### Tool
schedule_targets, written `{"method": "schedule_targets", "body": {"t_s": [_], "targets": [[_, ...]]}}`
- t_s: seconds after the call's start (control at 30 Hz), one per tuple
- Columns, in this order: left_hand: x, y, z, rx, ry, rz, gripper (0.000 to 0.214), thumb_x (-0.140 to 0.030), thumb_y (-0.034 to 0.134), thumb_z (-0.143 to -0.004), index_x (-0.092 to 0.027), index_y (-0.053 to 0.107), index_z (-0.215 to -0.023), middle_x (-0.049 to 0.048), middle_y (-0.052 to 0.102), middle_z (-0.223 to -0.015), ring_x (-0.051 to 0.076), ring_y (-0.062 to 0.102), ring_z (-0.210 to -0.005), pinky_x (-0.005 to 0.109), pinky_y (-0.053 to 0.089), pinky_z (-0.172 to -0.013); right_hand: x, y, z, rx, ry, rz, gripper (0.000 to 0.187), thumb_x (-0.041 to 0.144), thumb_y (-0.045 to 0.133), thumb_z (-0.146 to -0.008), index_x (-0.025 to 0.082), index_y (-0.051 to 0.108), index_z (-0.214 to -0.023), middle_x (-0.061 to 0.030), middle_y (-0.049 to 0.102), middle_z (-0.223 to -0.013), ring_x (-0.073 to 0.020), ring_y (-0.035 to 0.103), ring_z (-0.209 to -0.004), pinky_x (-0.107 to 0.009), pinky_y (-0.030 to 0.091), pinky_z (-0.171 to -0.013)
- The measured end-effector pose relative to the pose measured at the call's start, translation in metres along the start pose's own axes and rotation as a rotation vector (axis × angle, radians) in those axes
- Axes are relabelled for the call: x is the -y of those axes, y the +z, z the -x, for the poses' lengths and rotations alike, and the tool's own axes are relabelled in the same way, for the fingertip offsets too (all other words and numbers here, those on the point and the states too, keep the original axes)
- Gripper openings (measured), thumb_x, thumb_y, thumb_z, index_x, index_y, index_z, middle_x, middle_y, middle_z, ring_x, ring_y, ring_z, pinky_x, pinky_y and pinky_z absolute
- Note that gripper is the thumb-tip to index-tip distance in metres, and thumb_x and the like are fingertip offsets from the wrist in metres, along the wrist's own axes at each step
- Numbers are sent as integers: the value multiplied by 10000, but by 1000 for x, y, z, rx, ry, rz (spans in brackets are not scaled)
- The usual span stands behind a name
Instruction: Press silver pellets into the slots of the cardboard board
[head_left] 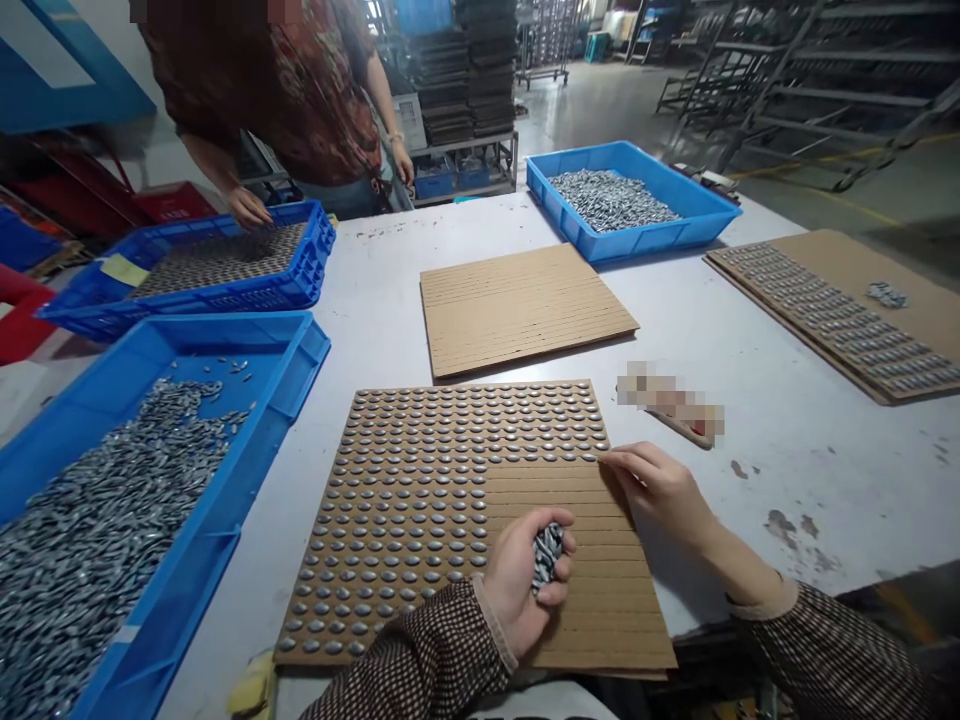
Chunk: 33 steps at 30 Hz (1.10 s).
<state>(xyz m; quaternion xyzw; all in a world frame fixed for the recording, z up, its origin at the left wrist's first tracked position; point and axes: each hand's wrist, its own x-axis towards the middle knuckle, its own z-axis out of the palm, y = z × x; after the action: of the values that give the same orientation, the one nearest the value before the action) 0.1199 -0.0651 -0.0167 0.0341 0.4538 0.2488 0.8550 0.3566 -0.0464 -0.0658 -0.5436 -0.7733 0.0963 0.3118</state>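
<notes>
A handful of small grey spindle-shaped metal pieces (547, 557) lies in my left hand (519, 585), its fingers curled around them above the cardboard sheet (577, 540). Rows of the same pieces rest along slits in that sheet, covering its left side and far part; the near right part is bare cardboard. My right hand (660, 490) is pinched at the sheet's right edge, its fingertips at the end of a row, on a metal piece mostly hidden by them.
Blue trays of loose pieces stand at left (274, 370) and far right (634, 240). A slit cardboard stack (525, 310) lies ahead, a partly filled sheet (847, 310) to the right. Beside my right hand is a blurred flat object (667, 403). Another person's hand (250, 208) reaches over a blue crate (319, 250).
</notes>
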Motion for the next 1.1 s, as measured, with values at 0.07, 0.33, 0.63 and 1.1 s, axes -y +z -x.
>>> {"method": "schedule_targets", "body": {"t_s": [0.07,0.33,0.63,1.1], "targets": [[4,0,1,11,22,-21,197,-254,553,-776,-154,553,-946,-8,524,-708,36,414,-448,137,127,-343,-4,2,-1,16,-56,114,238,145,446,-926,213,644,-1038,-71,671,-978,-194,596,-893,-323,502,-733],[3,1,4,34,115,-119,235,-243,597,-791,-174,485,-985,0,563,-771,38,441,-475,137,128,-343,-1,-3,-4,104,-165,366,242,62,442,-888,180,642,-955,-69,665,-965,-186,594,-867,-277,468,-668],[3,-3,10,38,119,-131,288,-329,668,-786,-158,530,-971,-7,531,-763,22,423,-485,131,123,-351,0,-1,-2,109,-84,331,281,135,385,-935,187,620,-1080,-82,663,-1027,-166,639,-820,-253,482,-641],[1,-9,19,14,143,-90,270,-248,619,-757,-165,539,-1002,7,549,-769,35,437,-490,132,132,-354,-1,-21,1,-26,112,-21,217,242,469,-928,215,607,-1093,-78,655,-1026,-176,648,-838,-278,542,-675]]}}
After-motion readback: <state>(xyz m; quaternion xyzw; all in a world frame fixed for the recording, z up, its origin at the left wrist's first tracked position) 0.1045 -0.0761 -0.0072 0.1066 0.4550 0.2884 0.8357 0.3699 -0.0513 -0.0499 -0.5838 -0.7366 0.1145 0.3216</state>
